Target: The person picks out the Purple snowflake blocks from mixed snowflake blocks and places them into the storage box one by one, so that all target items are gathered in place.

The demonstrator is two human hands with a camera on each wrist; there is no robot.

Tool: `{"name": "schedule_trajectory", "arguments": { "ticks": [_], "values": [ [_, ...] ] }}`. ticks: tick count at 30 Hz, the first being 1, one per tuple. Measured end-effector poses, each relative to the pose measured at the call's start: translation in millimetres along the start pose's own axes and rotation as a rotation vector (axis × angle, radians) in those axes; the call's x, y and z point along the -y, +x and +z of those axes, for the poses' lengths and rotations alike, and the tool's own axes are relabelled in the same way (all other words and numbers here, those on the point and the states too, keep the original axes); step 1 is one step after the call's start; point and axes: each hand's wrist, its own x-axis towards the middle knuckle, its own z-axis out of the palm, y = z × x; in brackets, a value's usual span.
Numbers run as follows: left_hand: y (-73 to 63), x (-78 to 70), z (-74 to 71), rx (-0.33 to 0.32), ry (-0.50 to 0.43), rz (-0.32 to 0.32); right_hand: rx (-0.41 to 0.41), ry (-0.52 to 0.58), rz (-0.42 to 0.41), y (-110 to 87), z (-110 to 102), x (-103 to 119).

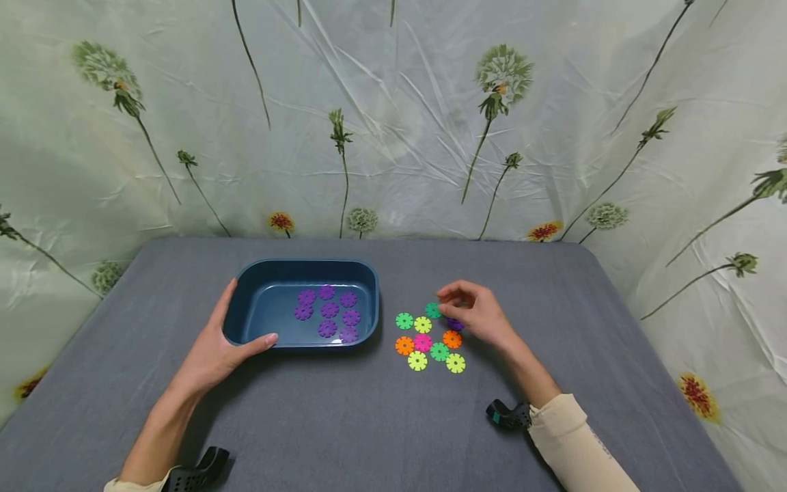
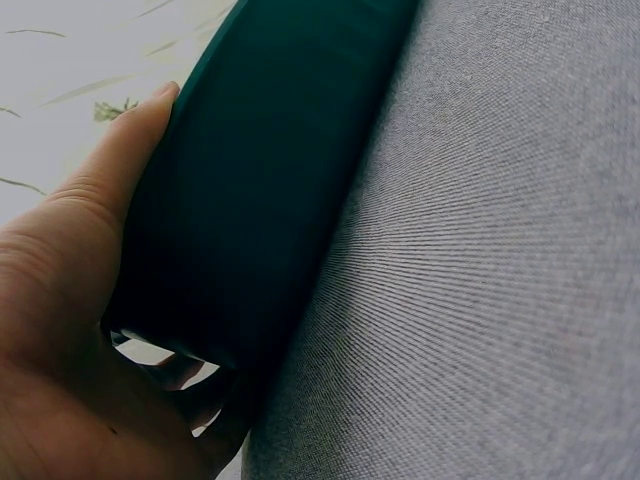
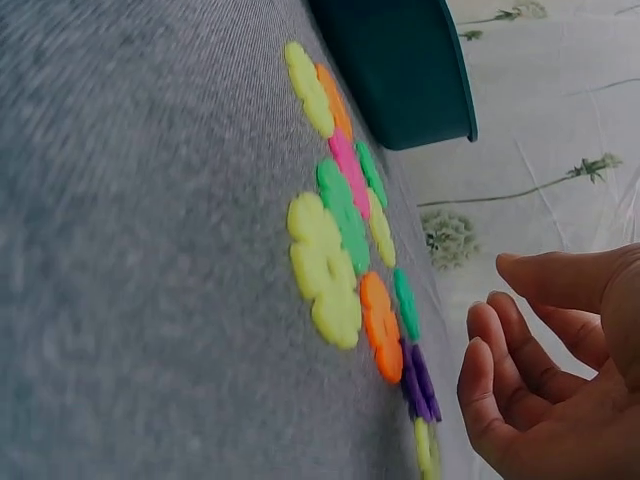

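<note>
My left hand [image 1: 212, 352] grips the left end of a blue plastic tub [image 1: 295, 273], thumb at the front rim and fingers round the end wall. Several purple snowflake discs [image 1: 326, 325] lie on the tub's floor, towards its right side. To the right of the tub, my right hand [image 1: 476, 313] hovers over loose discs, fingers bent, with a gap between thumb and fingertips and nothing held. Beneath it lies a purple disc [image 3: 420, 382], partly hidden in the head view. Around it are green [image 1: 439, 347], yellow [image 1: 456, 358], orange [image 1: 404, 341] and pink [image 1: 422, 338] discs.
A grey cloth [image 1: 344, 424] covers the table. Behind it hangs a pale curtain [image 1: 406, 171] with dandelion prints. Each wrist wears a black strap device, one [image 1: 507, 415] at the right sleeve and one [image 1: 199, 471] at the left.
</note>
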Motion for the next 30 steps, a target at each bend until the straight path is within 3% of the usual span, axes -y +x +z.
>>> {"name": "schedule_trajectory", "arguments": {
  "ticks": [9,30],
  "values": [
    [0.4,-0.3,0.3,-0.003,0.001,-0.002,-0.019,-0.044,0.031,-5.4,-8,-12],
    [0.6,-1.8,0.4,-0.002,0.003,-0.006,0.01,-0.161,-0.008,-4.2,-21,-20]
  ]
}}
